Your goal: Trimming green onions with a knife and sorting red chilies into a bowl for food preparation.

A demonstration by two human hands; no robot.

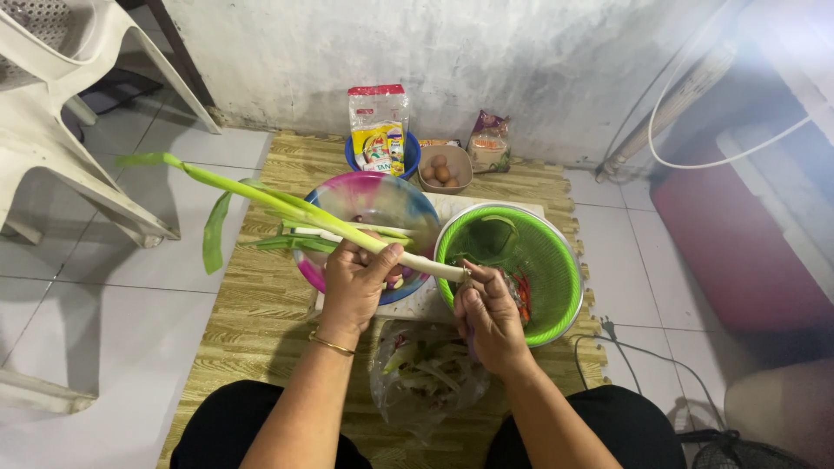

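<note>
I see a wood-patterned mat (261,313) laid over white floor tiles against a stained white wall, with one white plastic chair (52,130) in the upper left of the frame. My left hand (356,282) is wrapped around one long leek (287,208) at mid-frame, and my right hand (491,317) pinches its white end just left of the green colander (556,287). I count one colourful bowl (391,204), one bowl of eggs (445,169), two packets and one plastic bag of scraps (426,373).
</note>
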